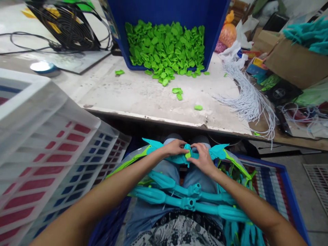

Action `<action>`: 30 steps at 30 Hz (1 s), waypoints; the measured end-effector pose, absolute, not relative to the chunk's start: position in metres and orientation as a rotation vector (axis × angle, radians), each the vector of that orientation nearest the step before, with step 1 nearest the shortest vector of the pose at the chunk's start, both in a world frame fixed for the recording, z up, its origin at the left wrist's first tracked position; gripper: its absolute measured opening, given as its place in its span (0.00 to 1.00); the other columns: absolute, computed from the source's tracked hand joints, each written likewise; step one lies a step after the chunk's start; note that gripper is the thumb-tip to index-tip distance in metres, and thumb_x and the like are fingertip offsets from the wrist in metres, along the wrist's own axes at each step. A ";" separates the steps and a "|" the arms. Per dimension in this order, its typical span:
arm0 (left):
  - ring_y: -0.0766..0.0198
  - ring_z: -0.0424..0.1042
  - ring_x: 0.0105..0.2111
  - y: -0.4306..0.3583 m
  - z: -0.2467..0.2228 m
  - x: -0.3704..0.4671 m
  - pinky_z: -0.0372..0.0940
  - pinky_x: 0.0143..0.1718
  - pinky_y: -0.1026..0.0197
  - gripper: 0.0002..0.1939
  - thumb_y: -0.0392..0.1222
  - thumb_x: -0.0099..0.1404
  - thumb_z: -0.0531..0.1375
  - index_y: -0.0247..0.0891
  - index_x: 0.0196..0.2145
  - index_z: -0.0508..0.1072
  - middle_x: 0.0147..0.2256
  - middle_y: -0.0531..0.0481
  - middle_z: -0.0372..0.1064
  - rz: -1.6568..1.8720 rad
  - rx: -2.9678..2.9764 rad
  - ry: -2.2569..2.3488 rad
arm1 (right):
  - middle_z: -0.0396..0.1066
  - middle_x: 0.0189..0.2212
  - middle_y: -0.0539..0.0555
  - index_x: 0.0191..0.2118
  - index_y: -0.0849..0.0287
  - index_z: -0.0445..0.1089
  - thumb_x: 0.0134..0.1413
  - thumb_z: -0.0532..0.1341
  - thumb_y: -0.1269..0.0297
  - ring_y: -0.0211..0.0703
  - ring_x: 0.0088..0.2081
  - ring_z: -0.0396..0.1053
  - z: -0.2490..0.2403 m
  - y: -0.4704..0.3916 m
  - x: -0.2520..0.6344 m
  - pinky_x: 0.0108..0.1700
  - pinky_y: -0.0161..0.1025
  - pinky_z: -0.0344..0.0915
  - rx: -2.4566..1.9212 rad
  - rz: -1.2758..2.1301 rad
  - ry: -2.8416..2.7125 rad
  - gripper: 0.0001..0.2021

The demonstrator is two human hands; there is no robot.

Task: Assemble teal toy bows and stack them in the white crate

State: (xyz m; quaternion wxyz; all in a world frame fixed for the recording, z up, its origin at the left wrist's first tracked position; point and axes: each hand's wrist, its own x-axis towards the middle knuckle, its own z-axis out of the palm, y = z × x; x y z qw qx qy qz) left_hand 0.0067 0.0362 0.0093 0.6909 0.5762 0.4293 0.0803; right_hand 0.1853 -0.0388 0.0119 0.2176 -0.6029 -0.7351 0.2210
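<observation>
Across my lap lies a turquoise plastic toy bow (217,151) with lime-green and clear curved limbs at its two ends. My left hand (176,147) is closed on the bow's middle, its fingertips beside the central block. A small lime-green plastic piece (188,153) sits against that block, between my two hands. My right hand (204,159) pinches around the middle from the other side, with its thumb at the green piece. Nearer my body, two more turquoise bow bodies (176,201) rest across my thighs.
A tipped blue bin (120,44) spills green pieces (166,48) onto the worktable (143,95). White cords (246,92) hang off its right side. White crates (64,136) stand at left; a blue-rimmed crate (289,191) with turquoise parts is at right. A black fan (69,30) stands behind.
</observation>
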 end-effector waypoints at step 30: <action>0.46 0.64 0.53 -0.005 0.021 0.015 0.61 0.51 0.49 0.28 0.49 0.60 0.62 0.33 0.54 0.64 0.54 0.34 0.63 0.282 2.125 1.254 | 0.70 0.45 0.65 0.47 0.65 0.72 0.60 0.58 0.60 0.56 0.49 0.63 0.104 0.166 0.121 0.51 0.45 0.60 -1.808 -0.062 -2.217 0.16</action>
